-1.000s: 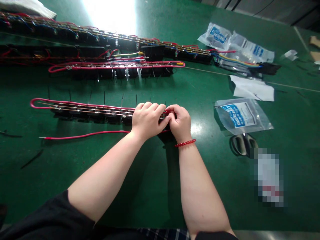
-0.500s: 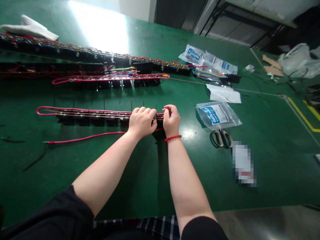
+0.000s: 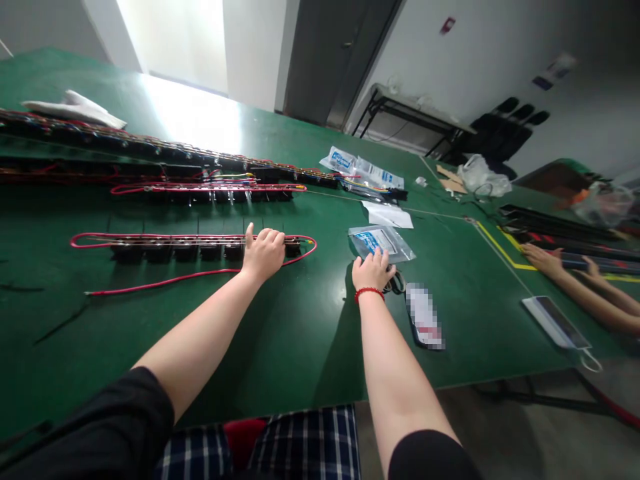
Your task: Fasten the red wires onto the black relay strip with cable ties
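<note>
My left hand [image 3: 265, 253] is wrapped over the right part of a row of black modules [image 3: 185, 250], holding it on the table. A red wire [image 3: 165, 283] loops round both ends of the row, and its loose end lies in front. Thin black cable ties stick up behind the modules. My right hand [image 3: 373, 270], with a red bead bracelet, is off the row, its fingers apart, at the near edge of a clear plastic bag [image 3: 395, 245] with a blue label. Scissors [image 3: 399, 283] lie partly hidden beside that hand; whether it touches them I cannot tell.
More wired rows [image 3: 170, 150] and a white glove [image 3: 75, 110] lie across the green table [image 3: 280, 340] further back. A blurred-out item [image 3: 424, 317] is right of the scissors. At far right are another person's hands [image 3: 545, 260] and a white device [image 3: 555, 323].
My right hand has left the row's right end and moved right to the scissors and bag. My left hand stays on the row. The view has tilted up and turned right.
</note>
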The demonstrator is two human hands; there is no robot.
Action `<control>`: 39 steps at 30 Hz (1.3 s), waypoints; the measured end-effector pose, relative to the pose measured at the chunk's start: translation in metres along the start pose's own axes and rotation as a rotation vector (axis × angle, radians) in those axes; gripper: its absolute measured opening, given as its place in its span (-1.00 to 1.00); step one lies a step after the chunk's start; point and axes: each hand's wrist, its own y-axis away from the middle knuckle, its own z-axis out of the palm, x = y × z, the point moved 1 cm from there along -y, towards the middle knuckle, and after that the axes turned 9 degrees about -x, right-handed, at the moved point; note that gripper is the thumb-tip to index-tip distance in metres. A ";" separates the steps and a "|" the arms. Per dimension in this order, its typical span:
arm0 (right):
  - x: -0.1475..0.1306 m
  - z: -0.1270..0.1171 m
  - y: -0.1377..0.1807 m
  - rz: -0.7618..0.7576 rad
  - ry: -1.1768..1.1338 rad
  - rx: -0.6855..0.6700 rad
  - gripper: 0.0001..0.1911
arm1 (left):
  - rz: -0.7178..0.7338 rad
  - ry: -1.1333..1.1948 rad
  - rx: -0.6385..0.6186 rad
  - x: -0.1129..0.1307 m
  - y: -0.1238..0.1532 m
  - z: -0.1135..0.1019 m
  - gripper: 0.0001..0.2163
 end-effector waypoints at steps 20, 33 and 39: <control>-0.089 -0.100 0.176 -0.434 -0.149 0.237 -0.73 | 0.025 0.419 -0.158 -0.002 0.178 -0.059 -0.76; -0.171 -0.066 0.223 -0.978 -0.354 -0.047 -0.63 | 0.012 -0.071 -0.302 -0.063 0.231 -0.077 -0.62; -0.171 -0.056 0.212 -0.662 -0.446 -0.078 -0.67 | 0.036 -0.113 -0.280 -0.063 0.230 -0.073 -0.62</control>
